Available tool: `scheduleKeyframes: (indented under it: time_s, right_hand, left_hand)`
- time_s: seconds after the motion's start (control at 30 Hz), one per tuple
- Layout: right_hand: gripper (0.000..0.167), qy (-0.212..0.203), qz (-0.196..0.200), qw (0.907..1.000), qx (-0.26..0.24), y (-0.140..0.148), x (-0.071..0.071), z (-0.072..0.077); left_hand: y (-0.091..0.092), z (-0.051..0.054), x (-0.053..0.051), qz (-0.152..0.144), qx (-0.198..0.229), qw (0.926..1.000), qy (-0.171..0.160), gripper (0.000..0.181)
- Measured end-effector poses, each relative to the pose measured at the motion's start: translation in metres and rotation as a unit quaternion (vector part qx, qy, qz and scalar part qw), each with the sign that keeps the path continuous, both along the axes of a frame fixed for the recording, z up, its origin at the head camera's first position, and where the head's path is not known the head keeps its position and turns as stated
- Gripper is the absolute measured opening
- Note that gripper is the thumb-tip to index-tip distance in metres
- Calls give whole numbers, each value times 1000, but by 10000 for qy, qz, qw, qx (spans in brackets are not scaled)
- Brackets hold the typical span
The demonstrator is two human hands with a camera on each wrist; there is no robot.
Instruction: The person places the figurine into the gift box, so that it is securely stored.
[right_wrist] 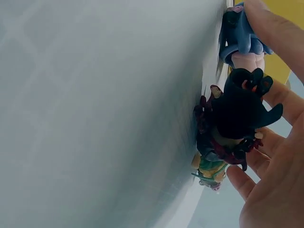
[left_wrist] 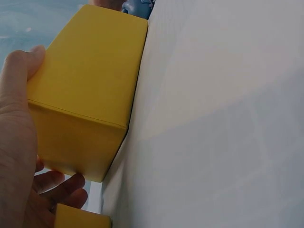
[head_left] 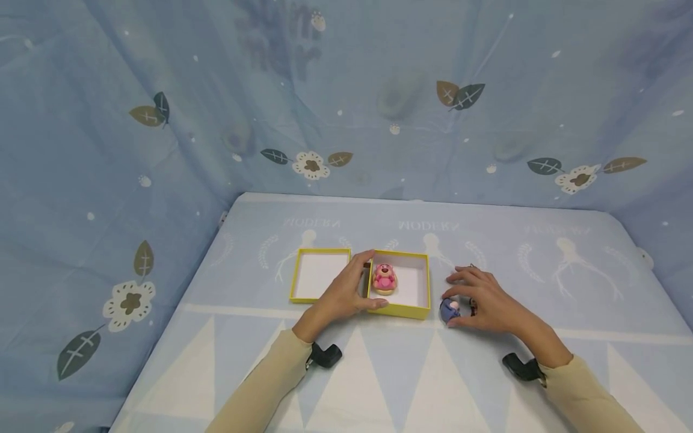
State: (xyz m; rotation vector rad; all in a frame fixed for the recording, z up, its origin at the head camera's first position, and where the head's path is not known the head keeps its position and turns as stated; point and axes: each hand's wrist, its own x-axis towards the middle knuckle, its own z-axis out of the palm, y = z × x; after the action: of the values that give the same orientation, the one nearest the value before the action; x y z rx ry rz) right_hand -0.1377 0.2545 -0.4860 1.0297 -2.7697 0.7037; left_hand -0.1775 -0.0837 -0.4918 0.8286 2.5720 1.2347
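My left hand [head_left: 343, 291] grips the left end of an open yellow box [head_left: 408, 311] with a white inside. Its thumb lies along the front wall, and the fingers reach round the left side. Inside the box, at the left, sits a pink bear figurine [head_left: 385, 280]. To the right of the box, my right hand [head_left: 489, 305] pinches a small blue figurine [head_left: 448, 310] between thumb and index finger. Under that palm stands a dark figurine with a big hat [right_wrist: 237, 111], mostly hidden in the head view. Behind it shows a green and yellow figurine [right_wrist: 211, 167].
A shallow yellow-rimmed tray, likely the box's lid [head_left: 293, 282], lies white side up just left of the box. The table [head_left: 227, 361] has a pale blue and white patterned cloth. Blue printed fabric [head_left: 346, 108] hangs behind and at the sides.
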Motion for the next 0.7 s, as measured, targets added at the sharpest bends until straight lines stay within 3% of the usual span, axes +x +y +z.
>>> scheduleKeyframes:
  time_s: [0.27,0.53,0.7]
  right_hand:
    - [45,-43,55,10000,-31,-2,0,0]
    - [50,-437,21,9990,-122,-4,-3,4]
    - [53,-347,-42,9994,-7,-5,-6,10]
  left_hand:
    - [0,1,0,-51,-48,10000,70,106]
    - [-1,1,0,-37,-27,9999,107,106]
    - [-1,0,0,-71,15,9999,73,107]
